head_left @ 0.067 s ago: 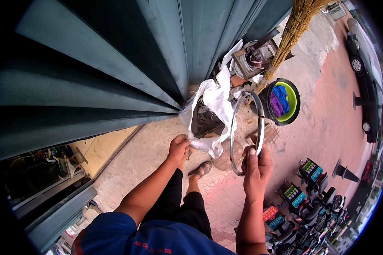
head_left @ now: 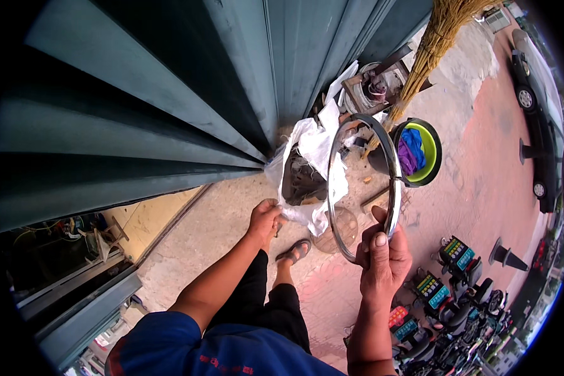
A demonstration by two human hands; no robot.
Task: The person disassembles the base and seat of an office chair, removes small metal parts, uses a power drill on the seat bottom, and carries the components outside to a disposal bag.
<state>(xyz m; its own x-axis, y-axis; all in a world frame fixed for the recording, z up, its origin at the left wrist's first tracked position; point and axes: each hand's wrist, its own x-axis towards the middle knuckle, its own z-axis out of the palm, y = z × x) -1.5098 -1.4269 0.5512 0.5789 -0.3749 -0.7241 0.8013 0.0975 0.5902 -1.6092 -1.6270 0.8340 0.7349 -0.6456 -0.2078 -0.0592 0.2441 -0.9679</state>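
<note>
My right hand [head_left: 385, 266] pinches the lower end of a shiny metal ring [head_left: 395, 202], with the thumb showing in front. The ring is held up in the air, tilted, and has a dark band along its upper right part. Closed on the near rim of a white sack [head_left: 307, 135] is my left hand [head_left: 265, 217]. This sack stands on the ground against a grey-green corrugated metal wall [head_left: 232, 69]. Its mouth gapes, showing dark scraps [head_left: 304, 182] inside that I cannot make out singly. From my view the ring overlaps the sack's right side.
A straw broom [head_left: 426, 56] leans beyond the sack. Beside it stands a black bucket with a lime-green basin [head_left: 430, 147] holding blue and purple cloths. A round cover [head_left: 334, 230] lies near my sandalled foot [head_left: 294, 250]. Several parked scooters [head_left: 448, 301] are at the lower right.
My right hand has moved slightly right and down, and the ring has turned so its opening faces me more broadly. The left hand keeps its grip on the sack.
</note>
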